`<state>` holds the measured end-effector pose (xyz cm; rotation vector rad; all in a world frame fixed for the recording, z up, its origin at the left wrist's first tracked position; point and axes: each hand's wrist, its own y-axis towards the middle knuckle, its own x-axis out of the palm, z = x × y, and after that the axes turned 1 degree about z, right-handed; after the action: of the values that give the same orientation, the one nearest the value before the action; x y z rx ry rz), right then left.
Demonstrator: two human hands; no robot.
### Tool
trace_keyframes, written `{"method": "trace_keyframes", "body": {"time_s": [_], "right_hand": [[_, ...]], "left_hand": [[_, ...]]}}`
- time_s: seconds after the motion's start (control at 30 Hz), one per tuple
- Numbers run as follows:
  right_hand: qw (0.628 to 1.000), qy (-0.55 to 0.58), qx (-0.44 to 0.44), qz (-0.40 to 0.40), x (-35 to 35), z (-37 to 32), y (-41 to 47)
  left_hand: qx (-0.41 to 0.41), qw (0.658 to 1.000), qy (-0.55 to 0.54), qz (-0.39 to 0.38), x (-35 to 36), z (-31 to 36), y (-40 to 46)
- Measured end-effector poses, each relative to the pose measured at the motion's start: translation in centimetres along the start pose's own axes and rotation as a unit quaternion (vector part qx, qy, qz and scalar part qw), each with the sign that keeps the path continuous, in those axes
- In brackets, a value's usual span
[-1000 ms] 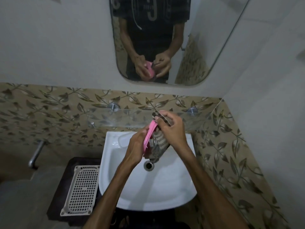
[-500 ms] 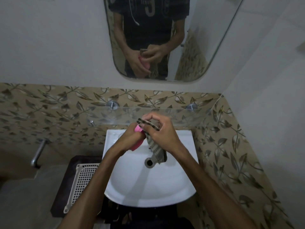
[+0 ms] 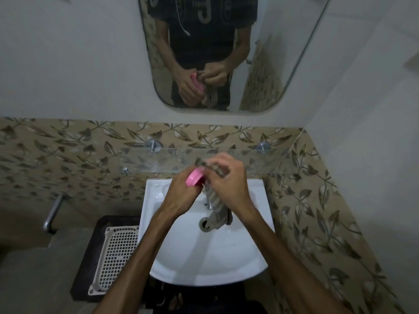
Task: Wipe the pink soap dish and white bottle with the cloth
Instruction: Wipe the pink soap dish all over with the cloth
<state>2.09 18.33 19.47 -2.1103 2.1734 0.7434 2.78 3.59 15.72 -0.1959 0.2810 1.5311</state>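
Soap dish: the pink soap dish [image 3: 194, 177] is in the air above the far part of the white basin [image 3: 204, 257], not resting on anything, so that all its sides can be reached.
Left hand: the left hand [image 3: 181, 196] closes its fingers around the dish from below and left, and turns the edge toward the other hand.
Right hand: the right hand [image 3: 226, 180] pinches the striped cloth [image 3: 217, 207] in its fingertips and presses it on the right edge of the dish; I judge that wiping of the dish is in progress.
Cloth tail: the loose end hangs down over the tap [image 3: 208, 200], near the drain [image 3: 204, 223].
White bottle: I cannot find it in this view; that part of the task seems not yet done.
Edges: the glass shelf [image 3: 158, 162] is just beyond the knuckles, on the far side.
Open room: the bowl near the person is free; the white grid tray [image 3: 115, 257] lies to the left, beside the basin; the wall closes the right side.
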Motion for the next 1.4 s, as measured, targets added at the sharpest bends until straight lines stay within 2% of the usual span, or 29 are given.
{"method": "trace_keyframes", "body": {"time_s": [0.07,0.1,0.2,0.23,0.33,0.37,0.5,0.63,0.67,0.73,0.83,0.9,1.0,1.1,1.17,1.23,1.27,1.33,1.4], "right_hand": [[0.997,-0.017,-0.066,-0.047,0.6,-0.6,-1.7],[0.997,-0.008,-0.062,-0.040,0.6,-0.7,-1.6],[0.998,0.045,0.042,0.023,-0.4,-0.3,0.7],[0.998,0.046,0.044,0.021,-0.5,-0.3,0.6],[0.997,0.009,-0.043,-0.064,0.5,-1.1,-1.9],[0.996,0.004,-0.055,-0.065,0.8,-1.0,-2.1],[0.995,0.047,0.078,0.043,-0.1,0.3,1.1],[0.995,0.093,0.040,-0.016,-0.5,0.9,-0.4],[0.990,0.123,0.057,-0.027,-0.5,1.0,-0.5],[0.958,0.233,0.169,-0.021,-0.7,1.1,0.4],[0.870,0.373,0.320,-0.047,-0.8,1.2,1.2],[0.839,0.409,0.350,-0.081,-0.7,1.3,1.1],[0.820,0.438,0.352,-0.104,-0.7,1.1,1.2],[0.844,0.424,0.315,-0.096,-0.7,0.8,1.5],[0.899,0.356,0.239,-0.093,-1.0,0.8,1.4],[0.962,0.228,0.118,-0.093,-1.2,0.7,1.1],[0.979,0.169,0.061,-0.095,-1.1,0.8,0.9],[0.990,0.093,-0.001,-0.103,-0.7,0.7,0.5],[0.992,0.039,-0.039,-0.113,-0.1,0.6,-0.1]], "left_hand": [[0.011,1.000,-0.006,-0.005,0.0,0.0,0.1],[0.009,1.000,-0.010,-0.006,0.1,0.1,0.1],[0.009,1.000,-0.005,0.007,0.4,0.5,0.1],[0.013,1.000,-0.008,0.006,0.3,0.4,0.0],[0.025,1.000,0.008,-0.008,0.0,0.3,0.0],[0.024,1.000,0.015,-0.011,0.0,0.3,0.1],[0.049,0.999,0.014,0.011,0.5,0.3,0.1],[0.093,0.995,-0.011,0.018,-0.3,-0.1,-0.1],[0.095,0.995,-0.007,0.021,-0.2,0.0,-0.1],[0.112,0.993,0.007,0.044,0.1,0.3,-0.1],[0.187,0.976,0.067,0.088,0.0,0.4,0.0],[0.214,0.965,0.112,0.102,-0.3,0.1,0.3],[0.196,0.969,0.117,0.098,0.2,-0.4,0.1],[0.100,0.986,0.066,0.117,0.3,-0.3,-0.6],[0.074,0.990,0.026,0.119,-0.2,-0.1,-0.9],[0.080,0.992,0.023,0.094,-0.6,0.4,-1.0],[0.072,0.994,0.029,0.073,-0.7,0.7,-0.9],[0.050,0.997,0.036,0.048,-0.7,1.1,-0.4],[0.049,0.996,0.034,0.069,-0.4,1.5,-0.1]]}}
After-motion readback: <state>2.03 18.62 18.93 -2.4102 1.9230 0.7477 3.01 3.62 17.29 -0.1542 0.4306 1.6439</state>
